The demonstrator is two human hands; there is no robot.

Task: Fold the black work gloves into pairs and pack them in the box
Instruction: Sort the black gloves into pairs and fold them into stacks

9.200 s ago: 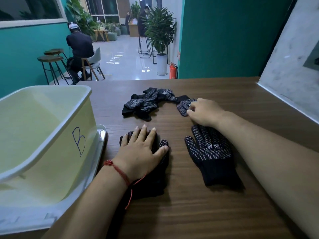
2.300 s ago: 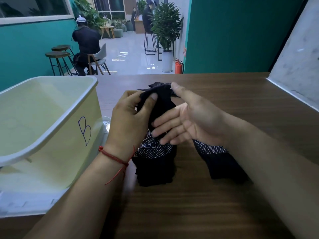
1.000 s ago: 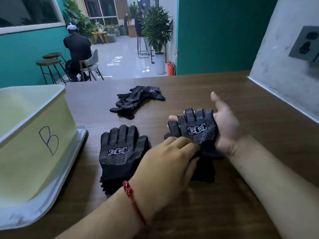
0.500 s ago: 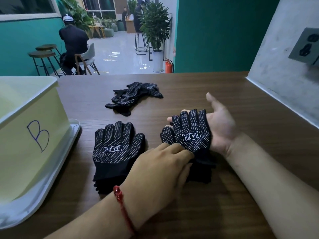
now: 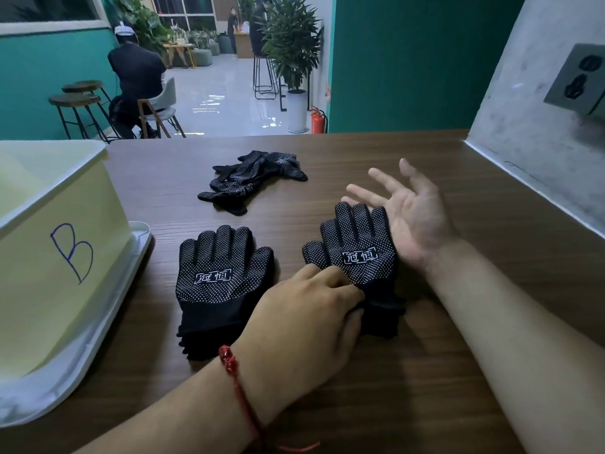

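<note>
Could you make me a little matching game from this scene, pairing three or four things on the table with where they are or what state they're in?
Things:
1. left hand
2. right hand
3. loose glove heap
4. box

States:
A. marked with a blue B
B. open, palm up
C. pressing on the right-side glove's cuff
D. tangled, farther back on the table

Pairs: 1-C, 2-B, 3-D, 4-A

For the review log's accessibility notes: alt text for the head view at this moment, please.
A person's left hand presses the cuff of a dotted black work glove on a wooden table, the right hand open beside it. A second glove stack lies left, loose gloves behind, a pale yellow box marked B far left.
</note>
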